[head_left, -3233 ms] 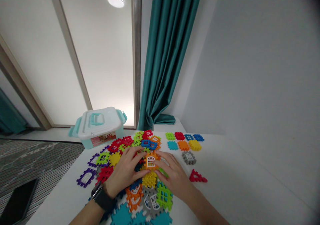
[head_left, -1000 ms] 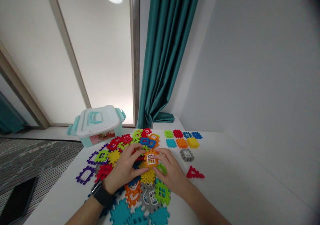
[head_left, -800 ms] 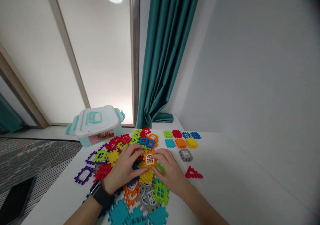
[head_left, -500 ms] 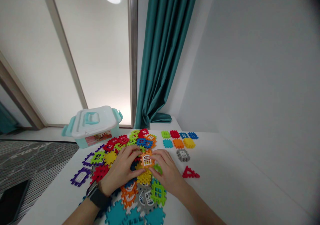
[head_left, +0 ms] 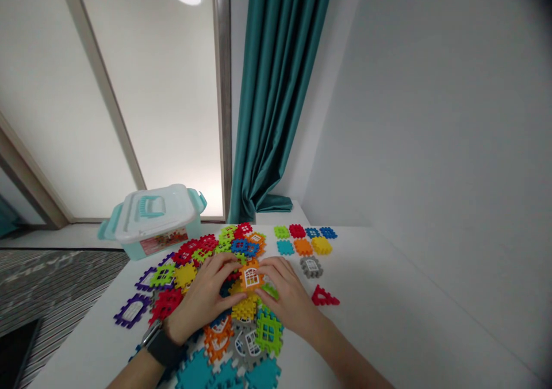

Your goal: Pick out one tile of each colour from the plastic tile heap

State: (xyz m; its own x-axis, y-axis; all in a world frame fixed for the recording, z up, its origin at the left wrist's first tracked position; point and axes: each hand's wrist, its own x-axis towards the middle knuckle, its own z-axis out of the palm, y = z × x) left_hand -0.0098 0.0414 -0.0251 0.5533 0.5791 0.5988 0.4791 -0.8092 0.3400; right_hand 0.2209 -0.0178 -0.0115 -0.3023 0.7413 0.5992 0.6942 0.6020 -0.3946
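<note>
Both hands grip one orange building tile (head_left: 250,275) with a white arched window, held above the pile. My left hand (head_left: 211,285) pinches its left side between fingers and thumb; a dark watch is on that wrist. From the other side, my right hand (head_left: 282,290) has its fingers and thumb on the tile's right edge. Yellow tiles (head_left: 245,307) lie just below it. A green window tile (head_left: 269,331) and a grey window tile (head_left: 248,346) are nearer to me. Parts of the pile are hidden under my hands.
Sorted tiles, among them an orange one (head_left: 302,247), lie in rows at the back right, with a grey window tile (head_left: 311,267) and a red triangle (head_left: 324,296) nearer. A lidded box (head_left: 159,213) stands at the back left. Purple frames (head_left: 131,311) lie by the table's left edge.
The view has shifted slightly, so the whole scene sits a little further left. Both hands keep the same hold on the orange tile.
</note>
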